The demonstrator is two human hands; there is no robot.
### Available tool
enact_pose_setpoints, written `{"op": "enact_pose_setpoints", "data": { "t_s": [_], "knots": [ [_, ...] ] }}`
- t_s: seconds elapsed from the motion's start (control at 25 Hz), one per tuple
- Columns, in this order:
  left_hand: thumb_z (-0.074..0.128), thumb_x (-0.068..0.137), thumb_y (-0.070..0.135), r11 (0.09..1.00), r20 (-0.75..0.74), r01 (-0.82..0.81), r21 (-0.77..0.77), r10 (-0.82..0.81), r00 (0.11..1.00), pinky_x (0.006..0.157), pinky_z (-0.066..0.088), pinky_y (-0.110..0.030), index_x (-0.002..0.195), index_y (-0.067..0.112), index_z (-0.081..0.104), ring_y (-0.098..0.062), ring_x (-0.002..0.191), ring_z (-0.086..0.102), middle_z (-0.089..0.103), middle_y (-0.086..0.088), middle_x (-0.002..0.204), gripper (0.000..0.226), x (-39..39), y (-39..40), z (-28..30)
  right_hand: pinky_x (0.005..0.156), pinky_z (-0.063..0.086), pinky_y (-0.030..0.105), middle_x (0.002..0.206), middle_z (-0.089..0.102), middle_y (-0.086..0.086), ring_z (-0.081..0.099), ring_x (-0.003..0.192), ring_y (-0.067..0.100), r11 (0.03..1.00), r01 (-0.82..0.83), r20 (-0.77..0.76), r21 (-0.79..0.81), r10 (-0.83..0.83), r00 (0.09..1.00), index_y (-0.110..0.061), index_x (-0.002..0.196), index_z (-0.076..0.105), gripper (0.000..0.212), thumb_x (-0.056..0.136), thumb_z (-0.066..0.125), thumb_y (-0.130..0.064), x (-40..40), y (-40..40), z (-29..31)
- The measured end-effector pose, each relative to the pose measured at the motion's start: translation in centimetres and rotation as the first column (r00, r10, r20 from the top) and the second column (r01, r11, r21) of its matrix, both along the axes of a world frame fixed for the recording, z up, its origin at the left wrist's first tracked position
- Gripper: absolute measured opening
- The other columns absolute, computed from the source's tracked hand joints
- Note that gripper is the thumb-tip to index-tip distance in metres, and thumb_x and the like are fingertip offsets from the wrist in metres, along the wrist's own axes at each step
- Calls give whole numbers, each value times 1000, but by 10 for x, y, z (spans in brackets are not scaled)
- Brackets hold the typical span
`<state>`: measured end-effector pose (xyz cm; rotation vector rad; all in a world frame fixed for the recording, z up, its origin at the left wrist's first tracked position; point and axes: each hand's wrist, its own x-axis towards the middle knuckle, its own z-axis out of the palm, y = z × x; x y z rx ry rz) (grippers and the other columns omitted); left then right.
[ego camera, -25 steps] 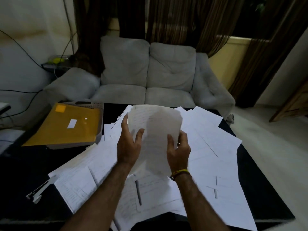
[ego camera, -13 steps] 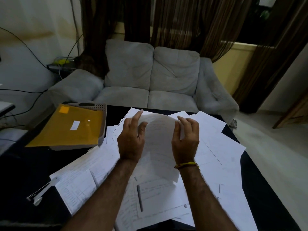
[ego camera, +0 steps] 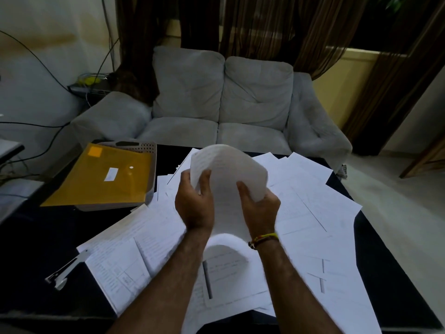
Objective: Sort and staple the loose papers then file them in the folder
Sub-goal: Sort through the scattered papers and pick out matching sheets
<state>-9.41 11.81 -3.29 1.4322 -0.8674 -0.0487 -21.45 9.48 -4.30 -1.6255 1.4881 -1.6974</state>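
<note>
You hold a small bundle of white printed sheets above the table, bowed into an arch between both hands: your left hand grips its left edge with thumb and fingers curled round the paper, and your right hand grips the lower right edge in the same way. The bundle is clear of the table and blurred, so the sheet count cannot be read. The main risk is creasing: a bow this tight will probably set a fold or let inner sheets slide out of register, which would give a skewed staple. A second risk is a sheet slipping free and dropping into the loose white papers spread below, where it could be lost among the unsorted ones. The metal stapler lies at the near left edge of the spread, well apart from both hands; reaching for it will probably mean releasing one side of the bundle. The yellow plastic folder rests closed on a grey perforated tray at the far left. The surface is a dark table, largely covered by paper. Beyond it stand a grey two-seat fabric sofa, brown striped curtains and cables on the left wall; the lighting is dim.
</note>
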Motion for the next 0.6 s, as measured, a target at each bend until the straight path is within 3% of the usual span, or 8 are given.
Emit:
{"op": "enact_pose_setpoints", "data": {
  "t_s": [0.08, 0.16, 0.24, 0.36, 0.52, 0.6],
  "knots": [
    [63, 88, 48, 1000, -31, -30, 7, 30, 999, 67, 44, -5, 119, 15, 51, -4, 94, 55, 62, 5, 111, 47, -4, -1, 2, 66, 56, 16, 86, 73, 7, 67, 73, 15, 998, 47, 7, -52, -46, 999, 0, 95, 72, 50, 76, 75, -46, 2, 3, -5],
    [61, 89, 50, 995, -37, -18, 96, 22, 999, 63, 42, -5, 121, 16, 46, -9, 95, 59, 62, 0, 115, 49, -9, 2, -14, 60, 57, 25, 80, 72, 10, 68, 69, 21, 998, 34, 15, 49, -35, 999, -1, 88, 73, 56, 76, 73, -55, 3, 9, -20],
    [60, 90, 48, 989, -38, -10, 146, 15, 999, 63, 44, -8, 120, 18, 45, -9, 95, 60, 63, -1, 116, 45, -13, 6, -35, 56, 55, 30, 73, 71, 14, 68, 63, 24, 997, 61, -27, 38, -60, 998, 0, 80, 72, 48, 78, 74, -48, 6, 12, -40],
    [56, 93, 47, 986, -26, 3, 165, 1, 1000, 64, 53, -19, 111, 21, 50, -8, 92, 61, 64, 4, 106, 33, -18, -1, -46, 59, 52, 28, 75, 71, 17, 68, 67, 23, 994, 104, 12, 26, -105, 994, 3, 82, 71, 31, 81, 76, -28, 3, 5, -51],
    [52, 95, 45, 970, 26, 42, 239, -50, 998, 65, 53, -23, 99, 17, 59, -14, 87, 65, 69, 2, 99, 29, -16, -18, -40, 65, 46, 27, 81, 71, 13, 65, 73, 26, 985, 97, -27, 142, -94, 995, -3, 88, 69, 33, 80, 77, -34, -7, -16, -33],
    [55, 94, 43, 924, -10, 99, 369, -102, 995, 76, 55, -30, 105, 15, 60, -21, 95, 66, 69, -1, 107, 31, -5, -29, -46, 67, 44, 28, 83, 67, 5, 59, 76, 23, 954, 151, -96, 261, -130, 987, -9, 93, 64, 35, 77, 79, -37, -20, -33, -27]
  ]
}}
